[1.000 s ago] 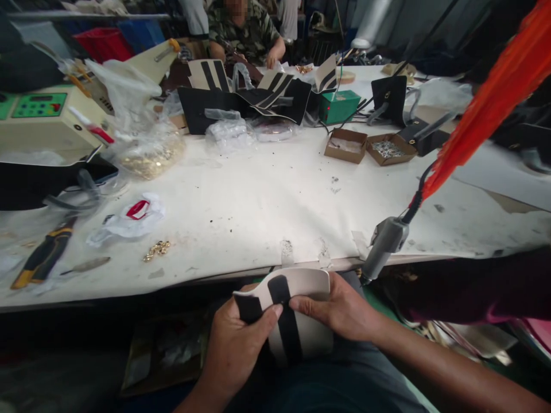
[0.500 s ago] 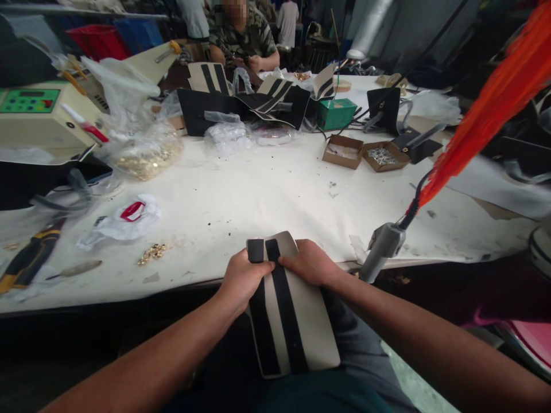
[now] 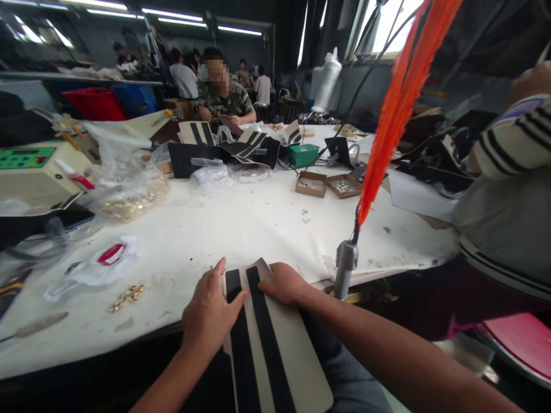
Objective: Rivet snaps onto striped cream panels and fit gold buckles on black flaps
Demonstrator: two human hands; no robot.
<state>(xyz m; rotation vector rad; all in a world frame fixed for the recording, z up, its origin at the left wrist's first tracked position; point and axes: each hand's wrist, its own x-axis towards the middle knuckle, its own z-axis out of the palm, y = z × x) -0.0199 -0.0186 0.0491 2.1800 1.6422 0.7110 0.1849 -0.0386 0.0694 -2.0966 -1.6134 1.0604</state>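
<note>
Lower centre: we saw the right hand (image 3: 283, 283) pinching a striped panel (image 3: 282, 347); the left hand (image 3: 209, 312) was spread at its edge.

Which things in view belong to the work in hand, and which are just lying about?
In hand:
striped panel, with left hand and right hand on it

Apparently just lying about, untouched:
loose gold pieces
clear bag of gold pieces
green box
brown box of silver pieces
</note>
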